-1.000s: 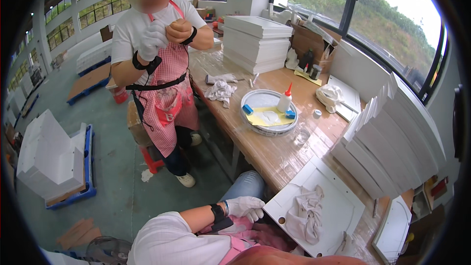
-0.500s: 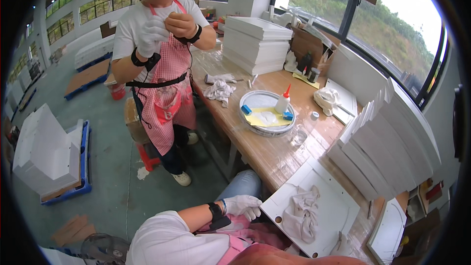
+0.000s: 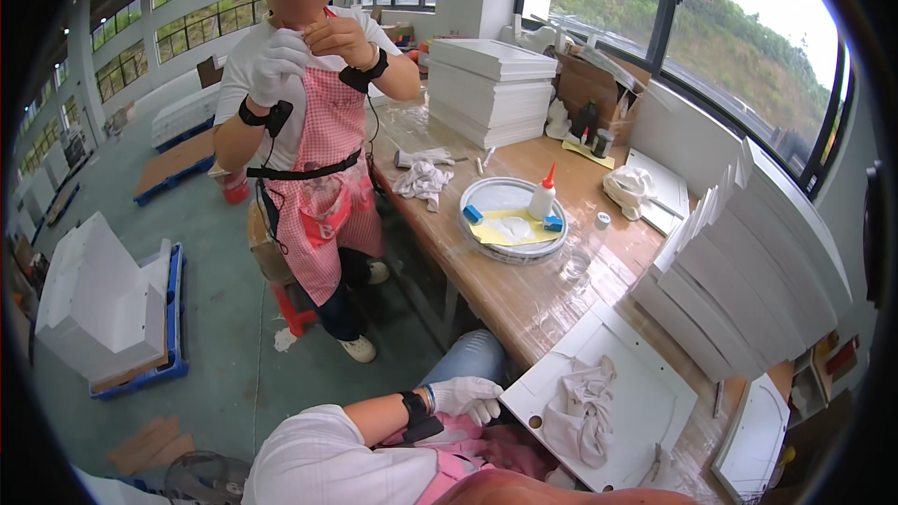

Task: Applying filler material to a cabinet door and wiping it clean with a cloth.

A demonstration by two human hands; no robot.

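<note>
White panel lies flat at the near end of the table, its left corner out past the edge; round hole near that corner. Rumpled cloth on top of the panel.

Left hand, in a white glove, at the panel's left corner; fingers loosely curled. Cannot tell whether they grip the edge. Right hand not made out, state unknown.

Beyond the panel: clear cup, then a round lid bearing a yellow sheet with white paste, a red-tipped bottle and two blue blocks, one toward each end of the sheet.

To the right, a leaning row of white boards; farther along, a bundled cloth. Far end: tall stack of white panels.

Across the table corner, a co-worker in a pink checked apron stands with one gloved and one bare hand raised together; anything between the fingers too small to tell.

On the floor, left: white pieces on a blue pallet.
</note>
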